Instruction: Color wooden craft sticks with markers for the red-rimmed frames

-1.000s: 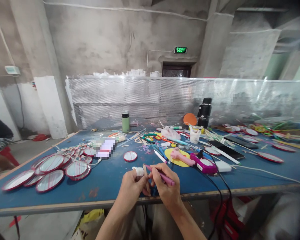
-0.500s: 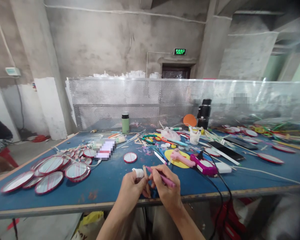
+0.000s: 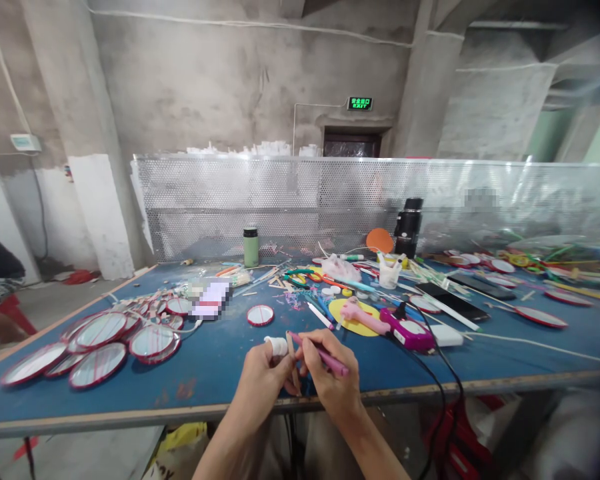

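Just over the front edge of the blue table (image 3: 210,370), my left hand (image 3: 264,377) is closed on a thin wooden stick (image 3: 295,383), which stands nearly upright. White wrapping (image 3: 278,346) covers a finger or the thumb of that hand. My right hand (image 3: 336,387) grips a pink marker pen (image 3: 334,362) like a writing tool. The pen's tip is at the upper part of the stick; whether it touches I cannot tell. Beyond my hands lies a small round red-rimmed mirror-like disc (image 3: 260,315). A white pen with a pink end (image 3: 321,316) rests nearby.
Red-rimmed discs (image 3: 99,365) are piled at left beside a phone (image 3: 212,298). On the right are a pink-and-purple glue gun (image 3: 414,331) on a yellow disc (image 3: 337,308), trailing cables, and a dark phone (image 3: 453,302). A green bottle (image 3: 251,248) and black flask (image 3: 409,228) stand behind.
The pink pen has tilted slightly in my right hand, its rear end shifting a little left. Otherwise both hands and the stick stay almost in place.
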The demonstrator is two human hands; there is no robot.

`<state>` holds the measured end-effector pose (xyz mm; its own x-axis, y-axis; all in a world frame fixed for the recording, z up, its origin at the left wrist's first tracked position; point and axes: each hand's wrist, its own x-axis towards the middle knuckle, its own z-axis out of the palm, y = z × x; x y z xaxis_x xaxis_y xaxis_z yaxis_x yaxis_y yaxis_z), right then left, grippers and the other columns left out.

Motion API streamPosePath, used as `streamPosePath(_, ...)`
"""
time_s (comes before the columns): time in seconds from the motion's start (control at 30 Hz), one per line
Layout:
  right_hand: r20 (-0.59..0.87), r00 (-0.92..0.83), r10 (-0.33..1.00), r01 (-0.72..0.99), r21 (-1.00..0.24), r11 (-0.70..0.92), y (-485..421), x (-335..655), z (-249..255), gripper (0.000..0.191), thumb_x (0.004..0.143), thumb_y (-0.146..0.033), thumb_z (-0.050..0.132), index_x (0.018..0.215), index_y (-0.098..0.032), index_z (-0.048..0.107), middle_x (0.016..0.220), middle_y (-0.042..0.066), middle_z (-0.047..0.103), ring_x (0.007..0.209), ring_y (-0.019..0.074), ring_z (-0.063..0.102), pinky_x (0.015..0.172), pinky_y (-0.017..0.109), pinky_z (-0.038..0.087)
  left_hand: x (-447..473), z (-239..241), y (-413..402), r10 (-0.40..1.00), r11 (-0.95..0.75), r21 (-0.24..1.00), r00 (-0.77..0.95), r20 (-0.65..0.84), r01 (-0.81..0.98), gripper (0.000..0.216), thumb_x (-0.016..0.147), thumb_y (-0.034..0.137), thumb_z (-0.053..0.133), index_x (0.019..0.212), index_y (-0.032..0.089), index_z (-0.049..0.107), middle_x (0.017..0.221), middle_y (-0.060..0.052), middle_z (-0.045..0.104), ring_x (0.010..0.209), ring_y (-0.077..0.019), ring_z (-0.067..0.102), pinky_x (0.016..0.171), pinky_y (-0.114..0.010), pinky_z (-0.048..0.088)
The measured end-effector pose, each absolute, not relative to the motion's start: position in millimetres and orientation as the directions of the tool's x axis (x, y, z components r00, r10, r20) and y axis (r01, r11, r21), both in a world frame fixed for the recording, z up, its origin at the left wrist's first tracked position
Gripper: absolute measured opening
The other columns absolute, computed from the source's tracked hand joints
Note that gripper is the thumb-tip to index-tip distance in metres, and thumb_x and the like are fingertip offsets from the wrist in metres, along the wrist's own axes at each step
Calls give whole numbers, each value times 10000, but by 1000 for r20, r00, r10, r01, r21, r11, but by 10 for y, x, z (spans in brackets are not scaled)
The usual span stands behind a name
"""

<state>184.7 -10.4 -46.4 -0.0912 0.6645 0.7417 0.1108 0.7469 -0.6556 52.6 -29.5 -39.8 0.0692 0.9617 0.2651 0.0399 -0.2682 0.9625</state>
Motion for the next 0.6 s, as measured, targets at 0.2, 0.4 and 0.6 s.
streamPosePath(0.2,747,-66,661,113,-653,749,-112,1850,-474,134,932,-243,540,883,-194,655,670,-13,657,475,98,587,501,194,504,531,-373,-310,965,-257,965,73,253,46,393,736,509,664,602,149,583,479,-16,601,434,-143,575,458,-220,459)
streamPosePath(0.4,748,-91,657,134,-645,753,-104,1858,-487,143,932,-254,536,868,-194,649,676,-10,656,480,103,587,509,203,505,523,-397,-310,961,-270,962,78,266,35,393,760,509,639,611,151,576,486,-15,601,440,-140,575,466,-221,465)
streamPosePath(0.6,752,-82,655,136,-642,754,-111,1851,-466,143,922,-250,536,853,-194,648,669,-9,665,464,99,586,492,199,504,528,-406,-305,957,-277,961,89,275,7,404,760,527,642,615,154,586,484,-11,602,440,-136,570,460,-215,465)
